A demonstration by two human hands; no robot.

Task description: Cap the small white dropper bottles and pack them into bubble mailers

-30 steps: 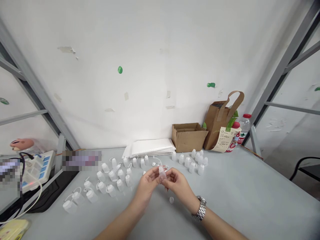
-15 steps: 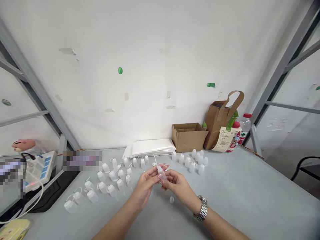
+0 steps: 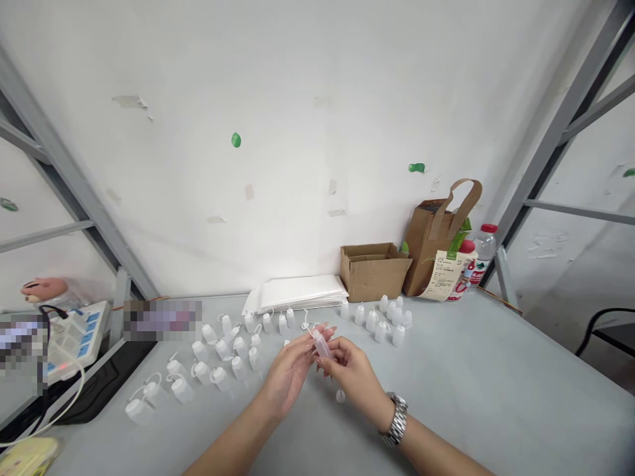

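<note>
Bottle, tilted above the table short of its far edge, could slip if the right hand's pinch on it slackens, the left hand being loosely spread beside it.

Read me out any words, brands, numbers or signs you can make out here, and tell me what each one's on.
"J12": top of the receipt on the brown paper bag; its smaller print is unreadable.
Red label on the clear red-capped bottle: white marks, too small and partly hidden to read.
Held small bottle: no readable text.
</note>
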